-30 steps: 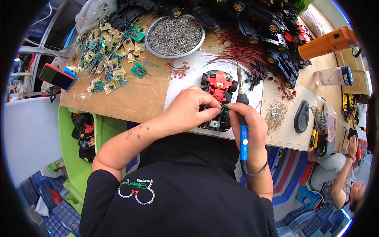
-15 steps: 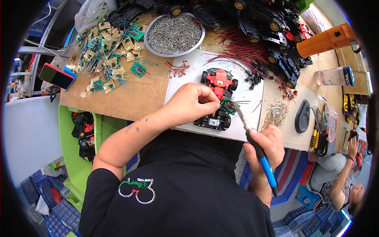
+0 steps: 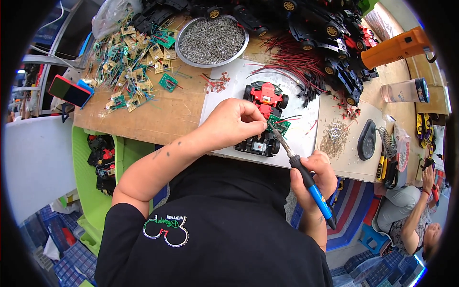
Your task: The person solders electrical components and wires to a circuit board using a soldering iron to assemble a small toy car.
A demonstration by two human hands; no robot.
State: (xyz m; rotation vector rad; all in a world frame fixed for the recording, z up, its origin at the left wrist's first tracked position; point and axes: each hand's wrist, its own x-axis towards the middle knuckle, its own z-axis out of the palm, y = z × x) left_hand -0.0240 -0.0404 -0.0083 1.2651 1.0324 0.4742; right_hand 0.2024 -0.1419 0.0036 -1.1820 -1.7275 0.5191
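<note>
A soldering iron (image 3: 306, 178) with a blue and black handle is gripped in my right hand (image 3: 316, 178). Its tip reaches the near-left part of a small green circuit board (image 3: 281, 126), which has red and black wires. The board sits over the middle of a toy car chassis (image 3: 264, 144), black with a red front housing (image 3: 267, 94). My left hand (image 3: 235, 125) is closed in a pinch at the board's left edge, beside the iron's tip. What its fingertips hold is too small to make out.
Behind the car stands a metal bowl (image 3: 180, 53) of small metal parts. Wired circuit boards (image 3: 136, 79) heap at left, red and black wires (image 3: 299, 60) at right. Black toy car bodies (image 3: 311, 28) pile up at the back. An orange tool (image 3: 397, 48) juts in; another person (image 3: 406, 215) sits far right.
My right hand has moved left with the soldering iron, bringing its tip from the board's right side to its near-left part. The board has turned slightly; my left hand stays almost still.
</note>
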